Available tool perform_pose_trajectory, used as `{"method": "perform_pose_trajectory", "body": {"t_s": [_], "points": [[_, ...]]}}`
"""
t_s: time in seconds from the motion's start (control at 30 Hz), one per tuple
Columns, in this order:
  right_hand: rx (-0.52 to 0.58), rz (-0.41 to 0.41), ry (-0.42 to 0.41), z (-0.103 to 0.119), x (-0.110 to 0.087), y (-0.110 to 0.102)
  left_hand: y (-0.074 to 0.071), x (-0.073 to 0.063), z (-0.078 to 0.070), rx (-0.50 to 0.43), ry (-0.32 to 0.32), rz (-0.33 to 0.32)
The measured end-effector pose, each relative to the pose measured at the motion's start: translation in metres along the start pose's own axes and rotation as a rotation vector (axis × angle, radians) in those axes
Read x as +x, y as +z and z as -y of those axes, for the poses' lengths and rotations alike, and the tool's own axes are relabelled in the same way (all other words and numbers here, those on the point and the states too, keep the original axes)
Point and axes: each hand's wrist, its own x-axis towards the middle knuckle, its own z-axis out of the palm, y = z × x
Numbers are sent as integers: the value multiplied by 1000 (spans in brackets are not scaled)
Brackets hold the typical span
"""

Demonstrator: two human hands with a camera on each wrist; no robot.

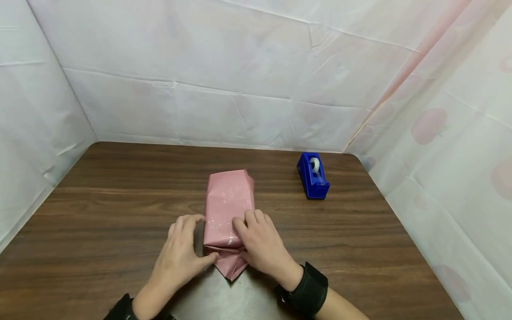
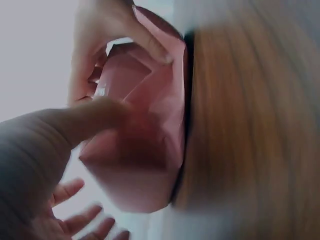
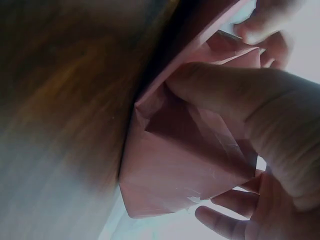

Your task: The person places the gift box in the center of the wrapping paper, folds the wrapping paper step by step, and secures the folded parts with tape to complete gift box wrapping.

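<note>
A box-shaped package in glossy pink wrapping paper (image 1: 230, 200) lies lengthwise on the table. Its near end is folded inward, with a pointed flap (image 1: 232, 265) toward me. To its left, my left hand (image 1: 180, 249) has fingers spread and gently bent, the thumb at the folded end. My right hand (image 1: 262, 244) grips the near right part, fingers over the top and thumb against the end fold. In the right wrist view that thumb (image 3: 215, 87) presses into the creased paper (image 3: 175, 140). The left thumb (image 2: 95, 117) is blurred before the open-looking fold (image 2: 150, 110) in the left wrist view.
A blue tape dispenser (image 1: 314, 178) with a roll of clear tape (image 1: 315, 165) stands at the back right of the brown wood-grain table (image 1: 120, 200). Pale fabric curtains (image 1: 224, 80) hang along the table's back and sides. Both wrists wear black bands (image 1: 306, 289).
</note>
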Motion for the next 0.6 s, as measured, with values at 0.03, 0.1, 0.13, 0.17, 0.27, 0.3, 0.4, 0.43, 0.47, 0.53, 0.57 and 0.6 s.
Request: {"method": "perform_pose_trajectory", "body": {"t_s": [0.03, 0.1, 0.13, 0.17, 0.27, 0.3, 0.4, 0.43, 0.47, 0.53, 0.57, 0.6], "points": [[-13, 2, 4, 0, 0, 0, 3, 1, 1, -4, -23, 26], [-32, 4, 13, 0, -1, 1, 9, 3, 2, -4, -67, 78], [-35, 4, 18, 0, -1, 1, 11, 3, 2, 0, -87, 97], [-37, 4, 20, 0, -2, 2, 14, 4, 2, 5, -106, 114], [-40, 2, 12, 1, -2, 2, 20, 5, 0, 34, -155, 140], [-42, 2, 4, 1, -3, 1, 21, 5, 0, 38, -164, 140], [-21, 25, -17, 2, -7, -7, 22, 4, 0, 43, -121, 101], [-4, 41, -22, 2, -8, -12, 22, 4, 0, 48, -83, 87], [13, 52, -30, 2, -10, -18, 21, 4, 0, 56, -42, 75], [83, 67, -68, 3, -14, -32, 21, 4, 0, 79, 38, 57], [131, 79, -99, 5, -16, -39, 21, 5, -1, 95, 71, 53], [170, 94, -143, 7, -18, -44, 20, 6, -2, 112, 93, 54]]}}
